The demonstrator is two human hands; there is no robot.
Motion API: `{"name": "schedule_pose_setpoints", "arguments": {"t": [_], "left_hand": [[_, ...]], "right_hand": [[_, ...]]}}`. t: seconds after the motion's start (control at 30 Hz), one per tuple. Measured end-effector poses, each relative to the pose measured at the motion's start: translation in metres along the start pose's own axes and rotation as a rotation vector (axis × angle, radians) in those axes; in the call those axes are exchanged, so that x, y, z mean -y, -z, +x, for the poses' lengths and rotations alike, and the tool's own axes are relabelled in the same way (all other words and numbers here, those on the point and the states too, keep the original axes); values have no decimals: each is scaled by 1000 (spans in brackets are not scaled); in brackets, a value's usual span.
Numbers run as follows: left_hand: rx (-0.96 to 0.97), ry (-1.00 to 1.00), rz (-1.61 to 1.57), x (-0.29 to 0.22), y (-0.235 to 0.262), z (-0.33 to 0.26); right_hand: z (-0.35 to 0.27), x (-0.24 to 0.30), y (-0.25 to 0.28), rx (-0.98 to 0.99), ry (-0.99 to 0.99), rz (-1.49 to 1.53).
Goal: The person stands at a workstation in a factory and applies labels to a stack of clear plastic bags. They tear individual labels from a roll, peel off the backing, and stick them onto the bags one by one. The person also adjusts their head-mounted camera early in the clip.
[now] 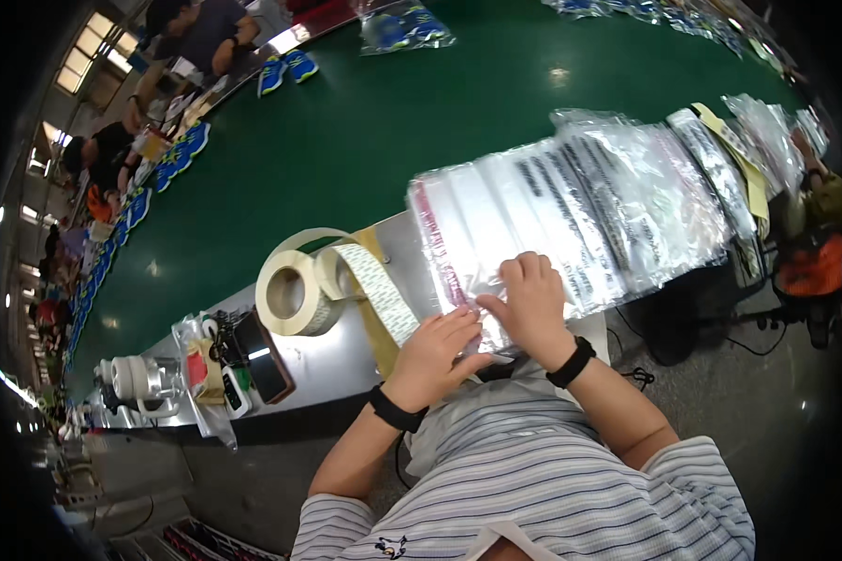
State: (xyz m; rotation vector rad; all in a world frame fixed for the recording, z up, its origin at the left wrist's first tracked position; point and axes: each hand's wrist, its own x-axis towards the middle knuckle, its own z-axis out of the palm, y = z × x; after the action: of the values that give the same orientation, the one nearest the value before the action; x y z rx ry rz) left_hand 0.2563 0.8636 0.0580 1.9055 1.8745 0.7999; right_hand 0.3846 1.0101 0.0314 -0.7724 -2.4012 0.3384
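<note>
A row of overlapping clear plastic bags [468, 222] with dark printed strips lies along the near edge of the work surface. On its near left corner rests my left hand [435, 360], fingers stretched out and thumb apart. My right hand [536, 304] lies on the front bag just to the right, its fingers extended and its thumb pointing toward the left hand. Neither hand visibly grips a bag. Left of the bags stands a roll of labels [290, 294], and its loose printed strip [376, 288] curls down toward my left hand.
A green conveyor belt [346, 131] runs beyond the metal ledge [327, 360]. Blue-and-yellow shoes [182, 154] line its far left side, near other people [196, 42]. A phone [264, 357], a power strip [236, 391] and a clear jug [150, 383] are at the left.
</note>
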Motion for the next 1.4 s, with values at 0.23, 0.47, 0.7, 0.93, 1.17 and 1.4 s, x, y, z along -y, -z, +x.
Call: {"name": "schedule_pose_setpoints", "arguments": {"t": [0.23, 0.47, 0.7, 0.93, 1.17, 1.4], "left_hand": [[35, 56, -64, -7, 6, 4], [15, 51, -35, -1, -1, 0], [28, 102, -96, -6, 1, 4], [60, 101, -95, -7, 2, 4], [10, 399, -530, -9, 42, 45], [224, 734, -1720, 28, -7, 129]], "right_hand": [[3, -8, 6, 44, -221, -12], [7, -6, -8, -95, -72, 34], [3, -17, -9, -99, -89, 69], [6, -20, -7, -91, -162, 109], [-1, -30, 30, 2, -464, 677], [11, -40, 43, -134, -593, 992]]}}
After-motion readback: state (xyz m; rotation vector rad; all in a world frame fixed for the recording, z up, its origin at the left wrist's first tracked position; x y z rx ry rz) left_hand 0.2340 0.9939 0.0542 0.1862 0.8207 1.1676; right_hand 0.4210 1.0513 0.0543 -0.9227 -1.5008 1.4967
